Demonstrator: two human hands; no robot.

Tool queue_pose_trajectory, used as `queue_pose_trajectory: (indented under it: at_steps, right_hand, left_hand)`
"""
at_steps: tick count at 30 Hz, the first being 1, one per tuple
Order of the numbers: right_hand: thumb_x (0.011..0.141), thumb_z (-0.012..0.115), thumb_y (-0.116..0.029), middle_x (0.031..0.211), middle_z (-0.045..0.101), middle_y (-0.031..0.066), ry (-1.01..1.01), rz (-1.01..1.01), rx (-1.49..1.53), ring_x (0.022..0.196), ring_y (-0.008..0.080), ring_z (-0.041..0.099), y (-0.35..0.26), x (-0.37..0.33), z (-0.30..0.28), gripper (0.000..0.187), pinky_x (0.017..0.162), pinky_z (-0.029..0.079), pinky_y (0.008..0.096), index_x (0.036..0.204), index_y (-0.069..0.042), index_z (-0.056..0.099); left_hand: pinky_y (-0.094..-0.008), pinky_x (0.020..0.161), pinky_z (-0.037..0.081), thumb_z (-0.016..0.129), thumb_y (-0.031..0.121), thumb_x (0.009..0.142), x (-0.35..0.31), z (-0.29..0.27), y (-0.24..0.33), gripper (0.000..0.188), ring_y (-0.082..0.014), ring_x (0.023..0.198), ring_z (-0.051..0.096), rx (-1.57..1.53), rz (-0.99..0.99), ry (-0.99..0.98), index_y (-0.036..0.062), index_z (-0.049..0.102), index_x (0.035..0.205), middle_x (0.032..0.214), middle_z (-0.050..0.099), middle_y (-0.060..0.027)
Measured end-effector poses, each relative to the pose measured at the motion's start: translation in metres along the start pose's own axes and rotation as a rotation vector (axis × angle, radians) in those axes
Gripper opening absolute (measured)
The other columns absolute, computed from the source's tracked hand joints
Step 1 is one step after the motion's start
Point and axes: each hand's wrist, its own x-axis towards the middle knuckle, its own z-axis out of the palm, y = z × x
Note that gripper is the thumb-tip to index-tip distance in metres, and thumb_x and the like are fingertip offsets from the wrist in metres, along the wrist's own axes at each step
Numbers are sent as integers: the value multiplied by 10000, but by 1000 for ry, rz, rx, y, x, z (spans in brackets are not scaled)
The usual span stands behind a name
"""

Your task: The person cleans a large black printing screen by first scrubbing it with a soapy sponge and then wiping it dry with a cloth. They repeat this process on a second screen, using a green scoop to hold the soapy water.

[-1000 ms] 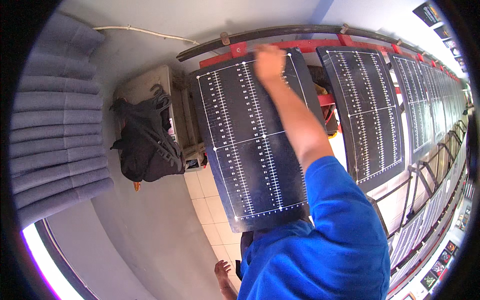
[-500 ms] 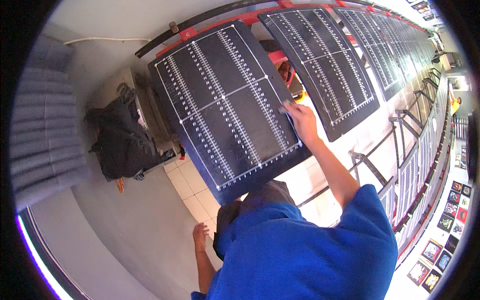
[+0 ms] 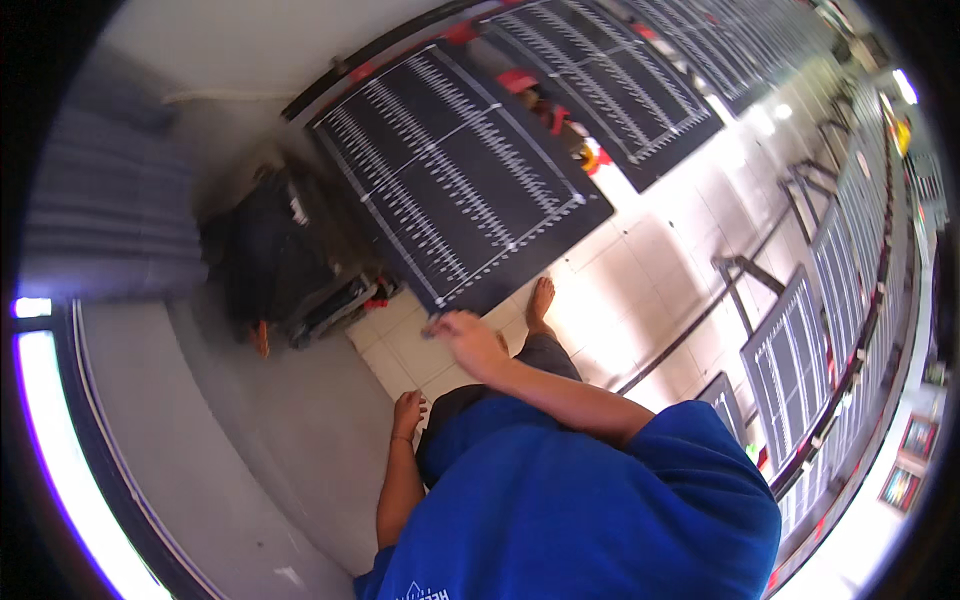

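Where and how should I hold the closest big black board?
Take the black board by its near edge, coming from the near side, I'd say: it's flat, and that edge juts out over the tiled floor, likely leaving room below.

A red rack (image 3: 461, 33) carries a row of white-lined black boards (image 3: 465, 170)

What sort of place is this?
Probably a workshop, perhaps for printing: dark boards with white ruled scales line a black rail, a second row of marked boards stands on the right, and coloured pictures show beyond.
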Motion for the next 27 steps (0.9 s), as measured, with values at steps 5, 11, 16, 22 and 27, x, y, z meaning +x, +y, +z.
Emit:
queue_pose_trajectory:
  at_steps: [5, 11, 16, 22, 27]
  right_hand:
    - [929, 643, -140, 1018, 658, 118, -177, -150, -26, 1004, 323, 631, 8, -18, -42, 189, 894, 515, 429, 1088, -91, 733]
    - [913, 664, -71, 1018, 669, 126, 529, 304, 66, 955, 322, 654, 33, -105, -203, 253, 857, 528, 406, 1161, -81, 712]
    - [913, 659, -51, 971, 677, 140, 971, 924, -150, 905, 302, 672, 3, -255, -293, 253, 805, 540, 394, 1156, -96, 714]
    - [859, 692, -152, 1061, 700, 175, 1032, 1449, -604, 1037, 356, 658, -10, -382, -305, 287, 923, 513, 456, 1134, -76, 710]
    - [881, 737, -265, 1145, 705, 189, 1064, 1317, -464, 1041, 340, 692, 62, -342, -343, 362, 922, 540, 439, 1178, -61, 702]
  left_hand:
    - [-363, 744, 552, 514, 356, 1010, 60, -21, -31, 436, -240, 878, 670, 288, 205, -235, -16, 617, 1215, 1009, 701, -137]
    - [-435, 935, 487, 465, 403, 1039, 59, 31, 58, 458, -262, 1068, 630, 1084, 365, -555, 6, 616, 1211, 1144, 678, -120]
    - [-417, 1014, 441, 435, 475, 1057, 2, 161, 188, 532, -239, 1176, 590, 728, 276, -830, 52, 581, 1346, 1265, 658, -79]
    - [-364, 960, 467, 468, 402, 1073, -73, 289, 315, 438, -199, 1133, 597, 809, 575, -1063, 65, 589, 1325, 1288, 636, -56]
    - [-310, 882, 492, 533, 330, 1057, -78, 358, 369, 352, -164, 1040, 625, 755, 591, -1074, 55, 621, 1259, 1201, 659, -34]
